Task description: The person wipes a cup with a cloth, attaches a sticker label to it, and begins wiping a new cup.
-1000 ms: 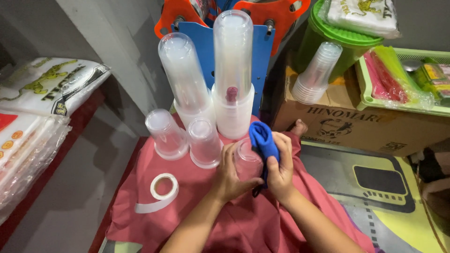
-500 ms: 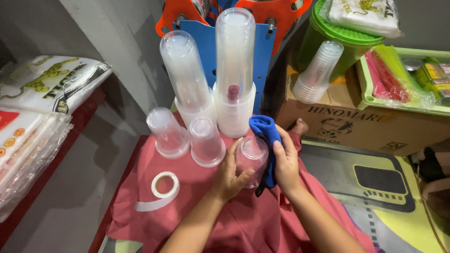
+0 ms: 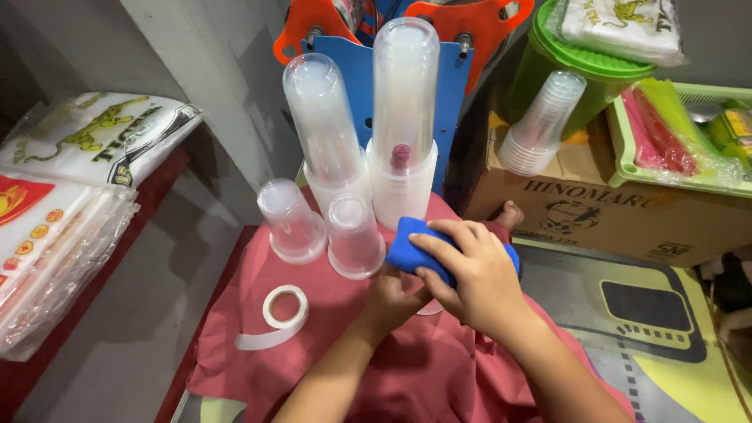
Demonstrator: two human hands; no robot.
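My right hand presses a blue cloth down onto a clear plastic cup that stands upside down on the red cloth over my lap. My left hand grips that cup from below; the cup is almost wholly hidden, only a bit of its rim shows. Two more upside-down clear cups stand just to the left. Behind them rise two tall stacks of clear cups.
A roll of white tape lies on the red cloth at the left. Bags of plastic wrap sit on a shelf at the left. A cardboard box, a slanted cup stack, a green bucket and a green tray are at the right.
My right hand has swung the blue cloth from the cup's right side over its top, covering the cup. My left hand stays on the cup.
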